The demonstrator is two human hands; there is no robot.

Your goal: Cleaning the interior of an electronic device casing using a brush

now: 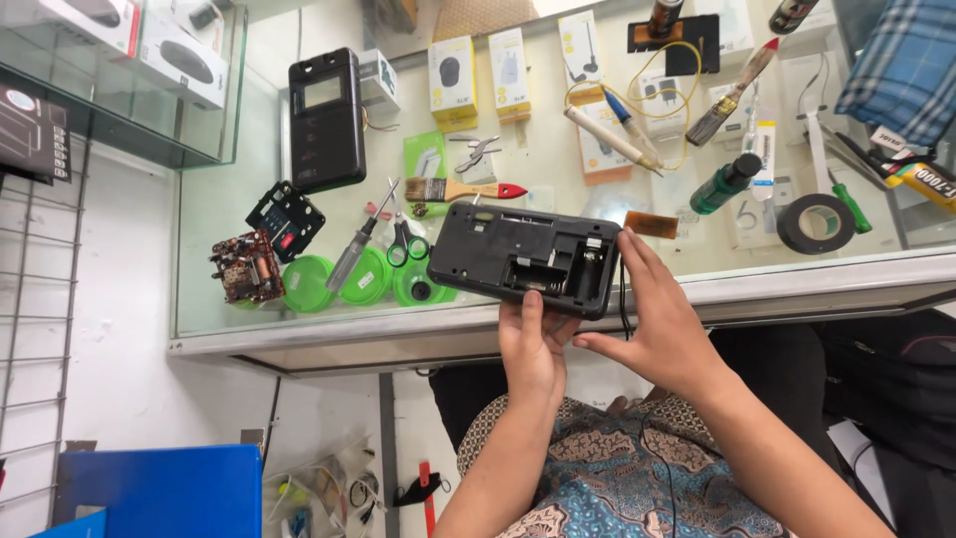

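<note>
Two hands share one load, so the risks start there:

- Left hand (pixel 533 344) grips the black casing (pixel 523 259) from below, thumb on its near edge; right hand (pixel 657 314) clasps its right end. It hangs over the counter edge (pixel 329 339), so a loosened grip could drop it to the floor.
- A thin black wire (pixel 624 309) runs down by the right palm; it may snag.
- Beyond the left hand, scissors (pixel 403 242) and a screwdriver (pixel 358 249) rest on green lids (pixel 309 284); a swing could knock them.
</note>
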